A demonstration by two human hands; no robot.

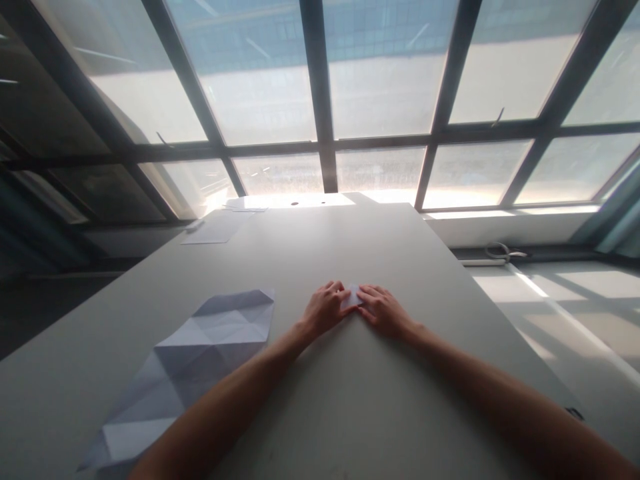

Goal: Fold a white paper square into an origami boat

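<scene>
Both hands, left hand (325,308) and right hand (384,309), press a small folded paper (353,297) (mostly hidden) between their fingertips on the table (350,400).

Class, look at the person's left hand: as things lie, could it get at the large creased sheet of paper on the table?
Probably yes. The creased sheet lies flat on the table beside the left forearm, with nothing between it and the left hand. That hand, however, is pressing a small folded paper together with the right hand.
</scene>
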